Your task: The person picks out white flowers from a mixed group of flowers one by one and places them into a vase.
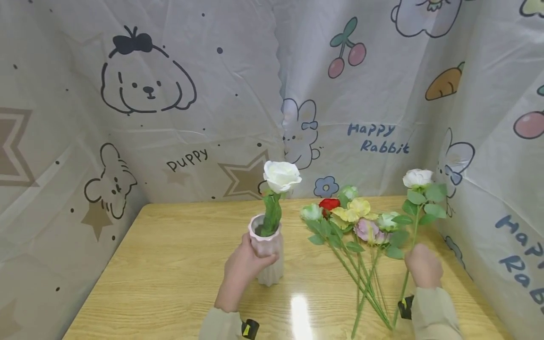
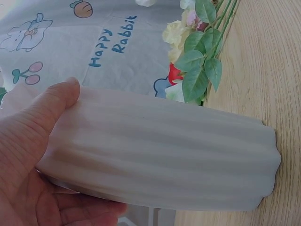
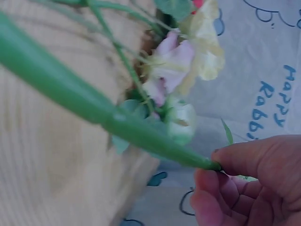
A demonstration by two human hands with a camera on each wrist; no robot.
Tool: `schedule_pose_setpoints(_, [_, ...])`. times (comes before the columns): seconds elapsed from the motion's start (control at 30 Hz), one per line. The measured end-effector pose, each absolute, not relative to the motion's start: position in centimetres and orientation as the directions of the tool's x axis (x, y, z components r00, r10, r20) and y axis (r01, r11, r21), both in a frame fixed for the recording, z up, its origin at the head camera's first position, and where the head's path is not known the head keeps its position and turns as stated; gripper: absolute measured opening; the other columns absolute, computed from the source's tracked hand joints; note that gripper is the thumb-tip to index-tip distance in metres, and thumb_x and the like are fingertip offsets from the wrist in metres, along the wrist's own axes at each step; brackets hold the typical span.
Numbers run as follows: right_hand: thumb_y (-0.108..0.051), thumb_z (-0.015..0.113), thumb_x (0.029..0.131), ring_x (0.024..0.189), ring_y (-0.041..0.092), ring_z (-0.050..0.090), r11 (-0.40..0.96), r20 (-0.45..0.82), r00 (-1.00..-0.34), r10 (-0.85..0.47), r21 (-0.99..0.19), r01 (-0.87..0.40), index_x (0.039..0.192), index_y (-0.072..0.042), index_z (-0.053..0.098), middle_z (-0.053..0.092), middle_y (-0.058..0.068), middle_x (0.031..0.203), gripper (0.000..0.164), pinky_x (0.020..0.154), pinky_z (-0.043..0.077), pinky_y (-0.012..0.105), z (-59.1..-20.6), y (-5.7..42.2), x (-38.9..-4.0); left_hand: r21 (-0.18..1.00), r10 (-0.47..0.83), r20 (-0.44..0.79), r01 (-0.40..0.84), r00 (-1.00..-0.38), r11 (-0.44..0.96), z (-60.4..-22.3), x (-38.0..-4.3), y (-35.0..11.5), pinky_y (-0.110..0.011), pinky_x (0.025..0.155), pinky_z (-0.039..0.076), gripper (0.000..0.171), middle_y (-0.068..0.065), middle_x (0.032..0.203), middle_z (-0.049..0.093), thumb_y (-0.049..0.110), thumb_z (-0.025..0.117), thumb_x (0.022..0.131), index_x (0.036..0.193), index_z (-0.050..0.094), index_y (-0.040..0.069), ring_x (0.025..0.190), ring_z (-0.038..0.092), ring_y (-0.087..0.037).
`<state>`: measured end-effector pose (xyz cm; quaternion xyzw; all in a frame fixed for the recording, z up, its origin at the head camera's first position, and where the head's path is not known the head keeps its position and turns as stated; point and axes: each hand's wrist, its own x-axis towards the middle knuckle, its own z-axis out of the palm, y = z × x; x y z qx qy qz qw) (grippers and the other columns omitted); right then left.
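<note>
My left hand [image 1: 246,264] grips a pale pink fluted vase [image 1: 271,269] near its rim, thumb across the front. In the left wrist view the vase [image 2: 160,150] fills the middle, its base at the wooden table. A white rose [image 1: 282,176] with green leaves stands in the vase, its lower stem hidden inside. On the right, my right hand [image 1: 423,265] pinches the green stem of another white rose [image 1: 418,178] between thumb and fingers, bloom up and stem hanging below. The right wrist view shows that stem [image 3: 141,141] close up, running into the fingertips.
Several artificial flowers lie in a pile right of the vase, including a red bloom [image 1: 329,206], a yellow one [image 1: 357,210] and a pink one [image 1: 366,230]. Their stems [image 1: 365,288] cross toward the front of the wooden table [image 1: 178,264]. A printed curtain [image 1: 238,113] hangs behind.
</note>
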<state>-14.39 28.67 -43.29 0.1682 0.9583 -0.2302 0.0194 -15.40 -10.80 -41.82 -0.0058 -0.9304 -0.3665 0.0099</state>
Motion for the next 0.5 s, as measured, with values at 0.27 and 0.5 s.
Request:
schedule_pose_setpoints(0.27, [-0.011,0.033,0.084,0.045,0.019,0.037,0.847,-0.003,-0.948,0.319,-0.447,0.287,0.06,-0.004,0.037,0.035,0.004,0.05,0.025,0.038,0.034,0.031,-41.5,27.5,-14.7,0.677,0.006,0.019,0.017,-1.0,0.736,-41.8,-15.4,-10.8,-0.047,0.07,0.051,0.093,-0.02,0.114,0.06,0.054,0.07,0.063,0.13,0.033,0.002,0.091,0.06,-0.031])
schedule_pose_setpoints(0.5, [-0.013,0.033,0.087,0.044,0.018,0.034,0.856,0.091,-0.943,0.32,-0.454,0.247,0.067,-0.002,0.04,0.036,0.004,0.05,0.024,0.037,0.03,0.028,-39.1,26.1,-14.8,0.673,0.003,0.024,0.019,-1.0,0.739,-41.7,-15.3,-10.8,-0.048,0.071,0.051,0.094,-0.021,0.114,0.06,0.054,0.07,0.062,0.13,0.033,0.001,0.091,0.06,-0.033])
